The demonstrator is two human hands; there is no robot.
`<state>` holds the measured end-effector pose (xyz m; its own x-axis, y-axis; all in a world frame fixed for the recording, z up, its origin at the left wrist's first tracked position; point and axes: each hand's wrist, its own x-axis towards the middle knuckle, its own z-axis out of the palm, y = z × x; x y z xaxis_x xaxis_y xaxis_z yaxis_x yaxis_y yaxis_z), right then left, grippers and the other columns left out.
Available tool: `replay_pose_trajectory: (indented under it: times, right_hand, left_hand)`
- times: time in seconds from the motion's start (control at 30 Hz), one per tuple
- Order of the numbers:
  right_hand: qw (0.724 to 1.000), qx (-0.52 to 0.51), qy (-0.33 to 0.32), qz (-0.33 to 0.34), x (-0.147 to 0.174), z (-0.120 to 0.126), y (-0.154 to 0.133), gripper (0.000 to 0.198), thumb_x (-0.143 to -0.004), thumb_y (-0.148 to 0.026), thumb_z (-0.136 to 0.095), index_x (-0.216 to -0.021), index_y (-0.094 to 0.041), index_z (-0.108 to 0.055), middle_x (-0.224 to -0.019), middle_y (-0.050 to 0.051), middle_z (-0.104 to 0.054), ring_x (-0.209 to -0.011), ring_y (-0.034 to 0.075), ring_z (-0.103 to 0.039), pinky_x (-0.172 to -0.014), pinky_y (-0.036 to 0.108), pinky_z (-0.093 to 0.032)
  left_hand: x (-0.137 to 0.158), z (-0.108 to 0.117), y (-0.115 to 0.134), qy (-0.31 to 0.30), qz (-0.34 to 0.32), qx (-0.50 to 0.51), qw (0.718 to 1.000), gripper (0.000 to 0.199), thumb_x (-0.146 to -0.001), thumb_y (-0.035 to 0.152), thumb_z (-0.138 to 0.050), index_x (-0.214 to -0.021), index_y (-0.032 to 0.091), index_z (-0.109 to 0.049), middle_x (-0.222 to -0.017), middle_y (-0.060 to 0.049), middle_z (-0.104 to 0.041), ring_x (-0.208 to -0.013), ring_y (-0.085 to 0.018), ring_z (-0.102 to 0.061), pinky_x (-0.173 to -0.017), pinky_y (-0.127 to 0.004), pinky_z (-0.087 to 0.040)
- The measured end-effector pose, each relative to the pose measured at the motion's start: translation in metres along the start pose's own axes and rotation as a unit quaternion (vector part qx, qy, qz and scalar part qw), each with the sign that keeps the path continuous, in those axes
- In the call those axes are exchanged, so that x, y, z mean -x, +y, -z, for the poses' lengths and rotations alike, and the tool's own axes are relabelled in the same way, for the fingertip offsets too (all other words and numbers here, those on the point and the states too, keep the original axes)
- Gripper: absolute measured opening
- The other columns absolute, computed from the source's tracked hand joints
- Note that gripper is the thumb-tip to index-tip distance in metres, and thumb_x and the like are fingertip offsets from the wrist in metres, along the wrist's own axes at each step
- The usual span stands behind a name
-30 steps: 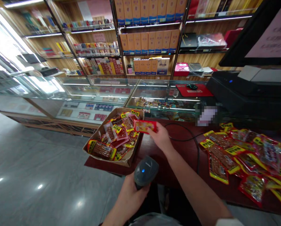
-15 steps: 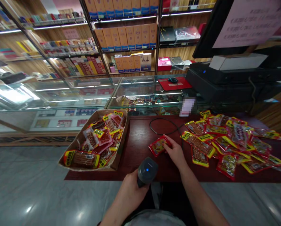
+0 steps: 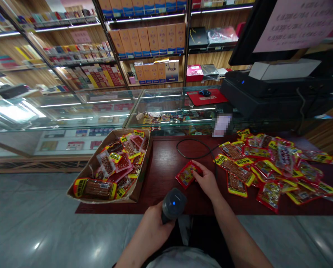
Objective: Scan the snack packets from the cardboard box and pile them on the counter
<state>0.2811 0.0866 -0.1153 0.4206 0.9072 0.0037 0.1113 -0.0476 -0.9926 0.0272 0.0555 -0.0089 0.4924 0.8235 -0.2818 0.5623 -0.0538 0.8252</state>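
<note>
My left hand (image 3: 155, 224) is wrapped round the handle of a dark barcode scanner (image 3: 174, 203), which shows a small blue light. Its head points away from me, toward a red snack packet (image 3: 186, 174) on the dark wooden table. The fingers of my right hand (image 3: 207, 181) grip that packet by its right edge. To the left, an open cardboard box (image 3: 140, 186) holds several snack packets in red, yellow and clear wrapping. A loose heap of similar snack packets (image 3: 269, 167) lies to the right of my right hand.
A black cable (image 3: 192, 158) loops across the wooden table (image 3: 162, 163). Behind stands a glass display counter (image 3: 172, 100) with a red mouse pad (image 3: 219, 96) and a mouse (image 3: 204, 92). At the right are a monitor (image 3: 246, 41) and a black machine (image 3: 250, 100).
Both hands stay almost where they were, with the scanner and the packet still held. The packet has turned slightly, and the whole view has shifted a little.
</note>
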Motion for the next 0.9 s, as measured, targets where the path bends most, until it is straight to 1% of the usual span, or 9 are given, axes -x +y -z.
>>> replay_pose_trajectory:
  times: [0.13, 0.3, 0.43, 0.53, 0.6, 0.7, 0.77, 0.83, 0.9]
  right_hand:
    - [1.0, 0.009, -0.005, -0.003, 0.0, 0.0, 0.001, 0.052, -0.081, -0.038, -0.069, -0.132, -0.027, -0.07, -0.126, 0.005, -0.074, -0.096, 0.025, -0.074, -0.073, 0.037, -0.064]
    - [0.998, -0.027, -0.01, -0.054, 0.002, -0.003, 0.0, 0.055, -0.08, -0.038, -0.068, -0.133, -0.027, -0.069, -0.113, 0.006, -0.078, -0.084, 0.025, -0.075, -0.059, 0.032, -0.062]
    - [0.999, -0.028, -0.01, -0.044, 0.001, -0.003, 0.002, 0.054, -0.081, -0.039, -0.068, -0.133, -0.026, -0.068, -0.115, 0.005, -0.078, -0.086, 0.024, -0.075, -0.063, 0.032, -0.063]
    - [1.0, -0.009, -0.019, -0.014, 0.0, -0.002, 0.003, 0.052, -0.081, -0.04, -0.068, -0.132, -0.028, -0.069, -0.123, 0.004, -0.076, -0.096, 0.024, -0.075, -0.073, 0.034, -0.064]
    - [1.0, -0.004, -0.02, -0.01, 0.0, -0.001, 0.003, 0.052, -0.081, -0.041, -0.068, -0.132, -0.028, -0.069, -0.125, 0.004, -0.074, -0.099, 0.024, -0.074, -0.074, 0.034, -0.064]
    - [0.999, -0.03, 0.006, -0.028, -0.001, -0.002, 0.001, 0.056, -0.08, -0.043, -0.069, -0.134, -0.026, -0.067, -0.124, 0.005, -0.075, -0.091, 0.023, -0.074, -0.065, 0.032, -0.063]
    - [0.996, -0.066, 0.043, -0.042, -0.002, 0.001, -0.004, 0.06, -0.079, -0.046, -0.069, -0.135, -0.023, -0.066, -0.122, 0.007, -0.075, -0.087, 0.023, -0.073, -0.061, 0.031, -0.062]
    - [0.991, -0.092, 0.093, -0.041, -0.005, 0.012, -0.012, 0.063, -0.078, -0.048, -0.069, -0.136, -0.021, -0.065, -0.125, 0.009, -0.073, -0.092, 0.024, -0.073, -0.066, 0.033, -0.063]
    - [0.985, -0.079, 0.155, -0.011, -0.01, 0.037, -0.024, 0.063, -0.078, -0.048, -0.07, -0.136, -0.022, -0.064, -0.132, 0.01, -0.07, -0.102, 0.026, -0.072, -0.078, 0.037, -0.063]
  left_hand:
    - [0.003, 0.004, 0.006, -0.013, 0.0, -0.013, 1.0, 0.019, -0.076, 0.012, -0.06, -0.087, 0.015, -0.075, -0.085, -0.005, -0.079, -0.08, -0.024, -0.072, -0.07, -0.026, -0.049]
    - [0.005, 0.006, 0.008, -0.006, -0.013, 0.001, 1.0, 0.022, -0.076, 0.009, -0.059, -0.091, 0.015, -0.075, -0.088, -0.004, -0.08, -0.084, -0.024, -0.071, -0.074, -0.026, -0.049]
    - [0.004, 0.004, 0.006, -0.004, -0.006, 0.004, 1.0, 0.022, -0.077, 0.01, -0.059, -0.091, 0.015, -0.075, -0.086, -0.004, -0.079, -0.083, -0.024, -0.072, -0.072, -0.026, -0.049]
    - [0.002, 0.001, 0.006, -0.012, 0.0, -0.007, 1.0, 0.021, -0.077, 0.012, -0.059, -0.09, 0.015, -0.075, -0.087, -0.004, -0.079, -0.083, -0.025, -0.072, -0.073, -0.027, -0.05]
    - [0.001, 0.0, 0.007, -0.01, 0.0, -0.009, 1.0, 0.022, -0.078, 0.012, -0.059, -0.092, 0.015, -0.076, -0.088, -0.004, -0.08, -0.085, -0.025, -0.072, -0.074, -0.027, -0.05]
    - [-0.001, -0.002, 0.007, 0.005, -0.008, -0.007, 1.0, 0.023, -0.078, 0.012, -0.059, -0.094, 0.016, -0.076, -0.089, -0.004, -0.08, -0.086, -0.025, -0.072, -0.076, -0.027, -0.05]
    - [-0.002, -0.002, 0.006, 0.013, -0.014, -0.009, 1.0, 0.021, -0.079, 0.012, -0.059, -0.092, 0.016, -0.075, -0.087, -0.003, -0.079, -0.085, -0.024, -0.072, -0.075, -0.026, -0.05]
    - [-0.003, -0.003, 0.004, 0.015, -0.021, -0.014, 1.0, 0.018, -0.08, 0.013, -0.059, -0.091, 0.016, -0.074, -0.086, -0.003, -0.079, -0.084, -0.024, -0.071, -0.075, -0.027, -0.05]
    - [-0.004, -0.002, 0.003, 0.014, -0.029, -0.017, 0.999, 0.017, -0.08, 0.013, -0.06, -0.09, 0.016, -0.073, -0.087, -0.003, -0.079, -0.083, -0.024, -0.071, -0.076, -0.027, -0.05]
